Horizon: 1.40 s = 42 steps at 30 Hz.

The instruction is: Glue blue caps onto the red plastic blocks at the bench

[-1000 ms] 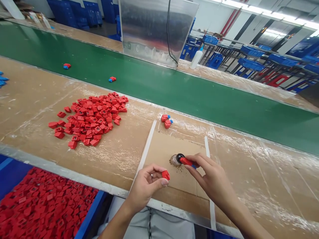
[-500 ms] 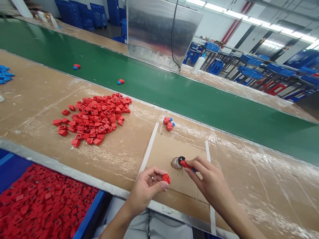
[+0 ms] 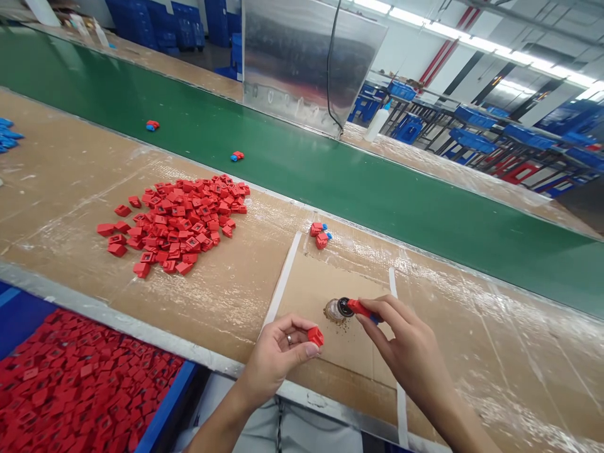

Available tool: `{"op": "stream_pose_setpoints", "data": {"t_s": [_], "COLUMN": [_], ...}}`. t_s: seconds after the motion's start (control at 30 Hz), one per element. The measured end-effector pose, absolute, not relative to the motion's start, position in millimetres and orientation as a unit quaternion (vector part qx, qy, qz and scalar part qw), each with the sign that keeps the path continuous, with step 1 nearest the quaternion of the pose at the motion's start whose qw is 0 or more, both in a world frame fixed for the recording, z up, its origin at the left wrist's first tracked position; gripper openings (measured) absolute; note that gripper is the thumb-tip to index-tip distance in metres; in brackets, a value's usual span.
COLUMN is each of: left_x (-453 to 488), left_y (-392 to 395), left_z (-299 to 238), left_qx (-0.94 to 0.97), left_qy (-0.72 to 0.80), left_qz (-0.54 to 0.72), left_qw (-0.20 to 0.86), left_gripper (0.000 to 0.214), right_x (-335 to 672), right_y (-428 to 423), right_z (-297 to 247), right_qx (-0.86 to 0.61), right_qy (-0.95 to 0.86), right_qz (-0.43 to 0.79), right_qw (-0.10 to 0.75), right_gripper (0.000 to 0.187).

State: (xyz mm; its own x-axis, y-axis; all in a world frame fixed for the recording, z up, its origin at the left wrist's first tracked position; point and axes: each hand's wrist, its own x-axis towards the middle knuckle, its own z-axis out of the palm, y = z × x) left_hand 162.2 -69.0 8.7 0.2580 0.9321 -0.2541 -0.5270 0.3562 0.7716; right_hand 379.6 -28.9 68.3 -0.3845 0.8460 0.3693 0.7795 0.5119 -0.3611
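Between thumb and fingers, my left hand (image 3: 278, 349) pinches a small red plastic block (image 3: 315, 336) with a hollow facing up. My right hand (image 3: 401, 333) grips a red and blue plastic piece (image 3: 362, 308), its red end pointing left. That end is at the rim of a small round jar (image 3: 335, 309) with a dark opening, tilted on a cardboard sheet (image 3: 306, 286); whether they touch I cannot tell. Brown specks lie around the jar. Two red pieces with blue tips (image 3: 321, 236) rest beyond the sheet.
A heap of red blocks (image 3: 179, 217) lies left on the table, and a blue bin (image 3: 172, 402) full of them stands below. The green conveyor belt (image 3: 292, 167) runs behind, carrying two red-blue pieces. A metal panel (image 3: 302, 63) and a white bottle (image 3: 377, 123) stand beyond.
My right hand has shifted slightly right, drawing the piece's red end back from over the jar's opening. The pieces on the belt have moved right. My left hand has barely moved.
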Motion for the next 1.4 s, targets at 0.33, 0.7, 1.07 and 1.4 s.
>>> {"op": "stream_pose_setpoints", "data": {"t_s": [0.33,0.7,1.07,1.4], "left_x": [163,162,163,162], "left_y": [-68,-67,-68,-68], "left_z": [6,8,4,7], "left_qx": [0.282,0.303,0.3,0.306], "left_qy": [0.345,0.354,0.351,0.356], "left_qz": [0.488,0.47,0.471,0.47], "left_qw": [0.751,0.75,0.752,0.747], "left_gripper": [0.026,0.03,0.031,0.026], "right_x": [375,339,339,338], "right_y": [-41,-73,-79,-78], "right_z": [75,59,45,49], "right_qx": [-0.534,-0.526,-0.512,-0.492], "right_qy": [-0.77,-0.666,-0.626,-0.699], "right_qz": [0.096,0.337,0.415,0.337], "right_qw": [0.337,0.408,0.417,0.395], "right_gripper": [0.013,0.017,0.018,0.008]}}
